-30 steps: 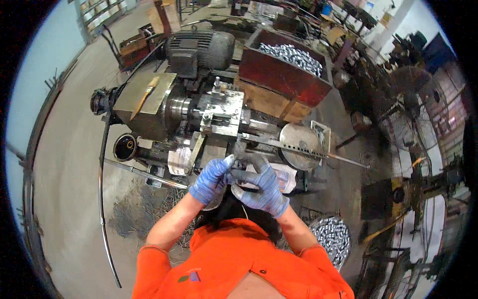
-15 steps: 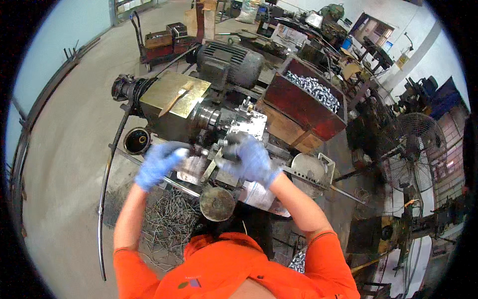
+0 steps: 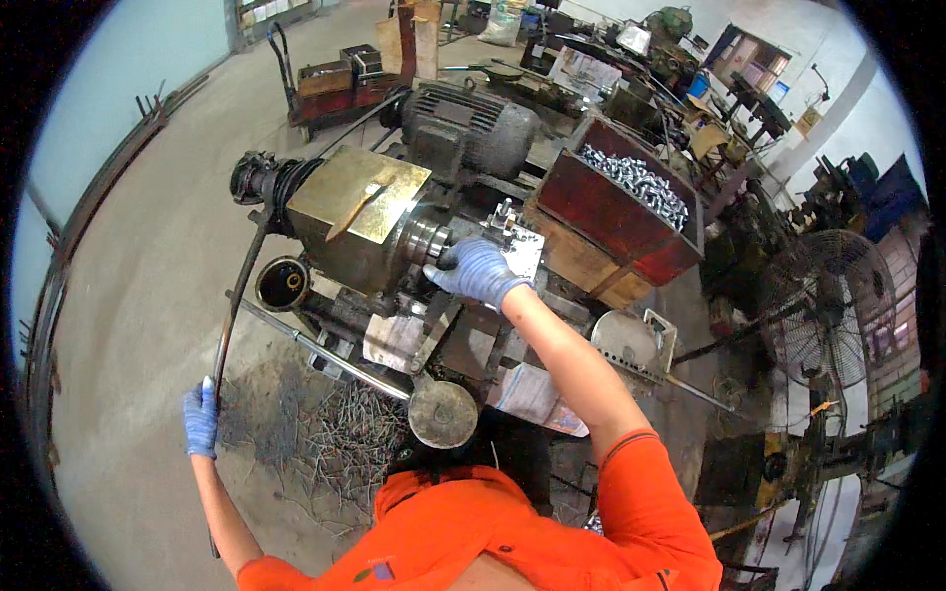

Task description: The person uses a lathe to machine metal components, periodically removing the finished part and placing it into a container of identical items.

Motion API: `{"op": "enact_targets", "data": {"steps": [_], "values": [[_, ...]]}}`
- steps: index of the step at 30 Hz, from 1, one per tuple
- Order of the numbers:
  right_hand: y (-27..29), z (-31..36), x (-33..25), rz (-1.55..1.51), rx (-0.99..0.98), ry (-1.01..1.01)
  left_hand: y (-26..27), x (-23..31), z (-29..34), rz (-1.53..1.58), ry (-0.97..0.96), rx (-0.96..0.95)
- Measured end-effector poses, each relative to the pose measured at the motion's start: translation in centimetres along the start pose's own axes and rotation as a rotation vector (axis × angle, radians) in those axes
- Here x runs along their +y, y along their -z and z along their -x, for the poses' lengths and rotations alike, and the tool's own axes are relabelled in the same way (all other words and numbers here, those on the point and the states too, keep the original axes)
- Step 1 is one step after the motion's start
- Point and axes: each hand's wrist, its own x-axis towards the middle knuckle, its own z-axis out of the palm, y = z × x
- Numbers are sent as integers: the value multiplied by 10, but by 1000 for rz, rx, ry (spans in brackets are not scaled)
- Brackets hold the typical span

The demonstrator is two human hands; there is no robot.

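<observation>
My left hand [image 3: 200, 422], in a blue-grey glove, is at the long dark lever [image 3: 225, 335] that slants down on the left side of the machine. Its fingers appear closed round the bar. My right hand [image 3: 478, 273], gloved the same way, reaches to the spindle chuck [image 3: 426, 239]. Thumb and fingers come together just in front of the chuck; whatever they pinch is hidden by the glove. Behind that hand lies a bright metal tool block [image 3: 525, 252]. A wooden-handled brush [image 3: 357, 210] rests on the brass-coloured headstock cover [image 3: 317, 187].
A dark red bin [image 3: 616, 205] full of shiny metal parts stands beyond my right hand. Close to my body are a round stool-like disc [image 3: 442, 414] and a silver rod [image 3: 345, 362]. Thin metal scraps [image 3: 360, 424] litter the floor. A large fan [image 3: 833, 295] stands at right.
My left hand has gone from the front of the machine out left and down to the lever. My right hand has moved slightly up to the chuck. The view has shifted a little.
</observation>
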Motion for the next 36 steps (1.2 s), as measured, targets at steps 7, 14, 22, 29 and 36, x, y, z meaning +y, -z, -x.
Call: {"op": "enact_targets", "data": {"steps": [7,14,22,29,36], "values": [[-2,-10,-1,52,146,93,14,30,29,-65,74,-77],[8,-10,-16,247,-26,52,19,17,60,-531,214,-110],[1,-17,-23,280,158,73,65,-108,-92,-1017,-350,235],[8,-14,-29,320,-16,-63,68,-114,-119,-949,-111,366],[5,19,-26,168,322,68,8,-39,-36,-717,196,548]]}}
